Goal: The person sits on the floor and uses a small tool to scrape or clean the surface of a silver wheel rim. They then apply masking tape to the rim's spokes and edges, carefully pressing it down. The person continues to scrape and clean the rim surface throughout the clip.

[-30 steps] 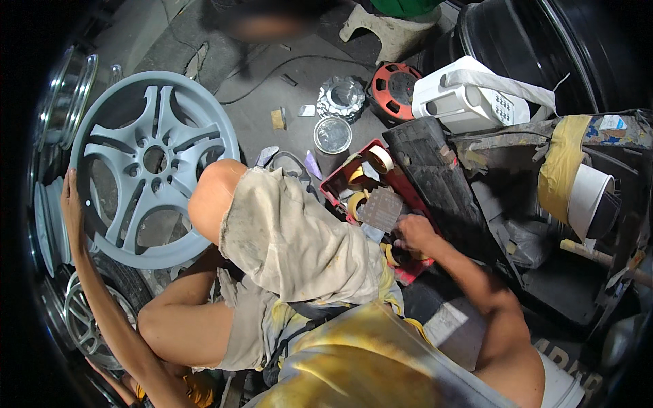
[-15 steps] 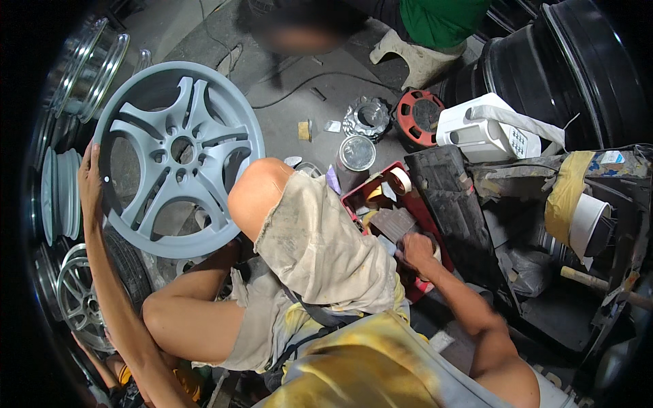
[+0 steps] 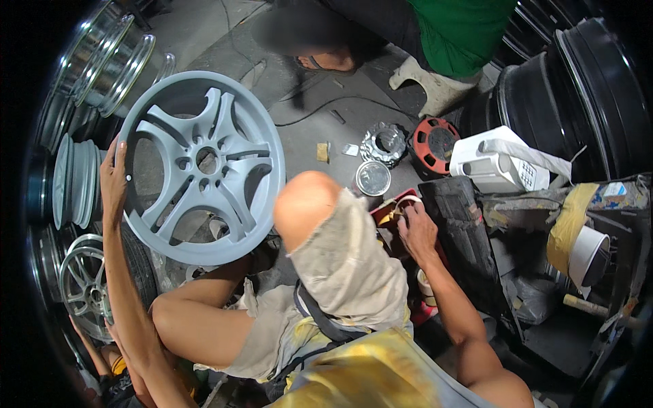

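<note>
A grey, five-spoke wheel rim [image 3: 235, 234] stands tilted at the left, its face turned up towards me. My left hand [image 3: 113, 178] is closed on its left edge, the fingers lying along the outer lip. On my right, my right hand [image 3: 417, 231] is over a red toolbox [image 3: 386, 205]. Its bent fingers close on a pale roll of tape [image 3: 409, 200] at the box's far end; the fingertips are partly hidden. A lidded can [image 3: 373, 178] stands just beyond the box. Another pale roll [image 3: 426, 288] lies nearer me, beside my forearm.
A black panel [image 3: 459, 224] borders the box. Beyond are a toothed metal ring [image 3: 384, 144], a red-and-black round case [image 3: 435, 146] and a white appliance [image 3: 500, 160]. Other wheels [image 3: 85, 292] crowd the left; dark ones [image 3: 585, 102] fill the right. A person in green [image 3: 462, 34] sits opposite.
My right hand has moved forward inside the toolbox, from its middle to the roll of tape at the far end. My left hand stays on the wheel rim. The whole view has shifted slightly.
</note>
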`<move>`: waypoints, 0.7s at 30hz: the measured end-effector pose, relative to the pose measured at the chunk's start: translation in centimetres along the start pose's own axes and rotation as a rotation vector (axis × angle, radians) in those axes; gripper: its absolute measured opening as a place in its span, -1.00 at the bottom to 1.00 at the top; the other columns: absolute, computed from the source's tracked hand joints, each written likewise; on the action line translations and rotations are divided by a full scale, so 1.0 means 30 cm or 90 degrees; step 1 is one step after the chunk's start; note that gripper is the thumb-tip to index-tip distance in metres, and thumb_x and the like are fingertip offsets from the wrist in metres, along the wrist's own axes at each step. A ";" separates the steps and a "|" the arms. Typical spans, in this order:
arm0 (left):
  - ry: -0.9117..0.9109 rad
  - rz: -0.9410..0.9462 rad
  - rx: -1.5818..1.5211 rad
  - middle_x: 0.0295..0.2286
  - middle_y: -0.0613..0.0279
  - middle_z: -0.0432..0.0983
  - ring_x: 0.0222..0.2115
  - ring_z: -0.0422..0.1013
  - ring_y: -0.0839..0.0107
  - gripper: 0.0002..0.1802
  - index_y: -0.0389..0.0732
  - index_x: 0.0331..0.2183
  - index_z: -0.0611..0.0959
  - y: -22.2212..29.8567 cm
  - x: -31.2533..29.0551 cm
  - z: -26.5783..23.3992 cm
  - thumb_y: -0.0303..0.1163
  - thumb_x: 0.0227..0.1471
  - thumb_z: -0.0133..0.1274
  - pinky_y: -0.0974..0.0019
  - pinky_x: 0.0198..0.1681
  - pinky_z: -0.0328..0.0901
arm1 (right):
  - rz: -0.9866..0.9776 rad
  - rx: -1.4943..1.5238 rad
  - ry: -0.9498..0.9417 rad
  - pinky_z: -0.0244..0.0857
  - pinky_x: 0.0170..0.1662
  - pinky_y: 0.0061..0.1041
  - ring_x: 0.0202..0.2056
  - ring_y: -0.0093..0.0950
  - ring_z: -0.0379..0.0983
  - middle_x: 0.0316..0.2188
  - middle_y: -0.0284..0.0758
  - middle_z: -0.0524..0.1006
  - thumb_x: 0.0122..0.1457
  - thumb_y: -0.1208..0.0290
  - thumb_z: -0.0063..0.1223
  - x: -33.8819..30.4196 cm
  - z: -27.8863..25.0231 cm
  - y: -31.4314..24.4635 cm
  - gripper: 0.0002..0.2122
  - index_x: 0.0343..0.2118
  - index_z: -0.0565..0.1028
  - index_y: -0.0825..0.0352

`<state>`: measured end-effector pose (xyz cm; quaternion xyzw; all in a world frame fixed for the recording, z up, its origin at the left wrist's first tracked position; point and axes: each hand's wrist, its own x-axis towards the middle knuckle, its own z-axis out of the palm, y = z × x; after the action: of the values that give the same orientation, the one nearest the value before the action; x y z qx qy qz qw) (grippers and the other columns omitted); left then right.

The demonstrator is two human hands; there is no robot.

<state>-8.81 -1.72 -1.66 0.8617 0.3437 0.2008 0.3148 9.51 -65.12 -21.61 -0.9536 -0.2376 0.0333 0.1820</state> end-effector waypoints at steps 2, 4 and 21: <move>0.015 -0.012 -0.001 0.05 0.05 0.55 0.09 0.42 0.33 -0.39 -0.25 0.19 0.53 0.012 -0.015 0.000 0.00 0.35 -0.03 0.32 0.21 0.20 | 0.077 0.012 -0.046 0.40 -0.18 -0.04 -0.27 -0.03 0.55 -0.25 -0.13 0.55 0.14 0.35 0.13 0.026 -0.079 -0.023 -0.79 -0.21 0.51 0.33; 0.024 0.022 0.017 0.01 0.04 0.57 0.06 0.43 0.33 -0.41 -0.28 0.17 0.55 0.003 -0.023 -0.022 -0.02 0.34 -0.01 0.30 0.20 0.21 | 0.107 0.089 -0.093 0.38 -0.23 -0.09 -0.30 -0.05 0.56 -0.36 -0.10 0.58 0.19 0.33 0.11 0.106 -0.149 -0.064 -0.80 -0.23 0.52 0.35; 0.078 -0.008 0.079 0.04 -0.02 0.56 0.09 0.44 0.22 -0.40 -0.19 0.18 0.56 0.146 -0.049 0.047 0.02 0.31 0.01 0.14 0.24 0.21 | -0.181 -0.009 -0.655 0.48 -0.09 -0.20 -0.18 -0.16 0.63 -0.24 -0.15 0.68 0.04 0.13 0.35 0.832 0.436 -0.218 -0.67 -0.20 0.67 0.23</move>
<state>-6.99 -5.82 0.11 0.8633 0.3798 0.2294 0.2404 26.74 -43.81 -30.84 -0.7735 -0.4232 0.4702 0.0382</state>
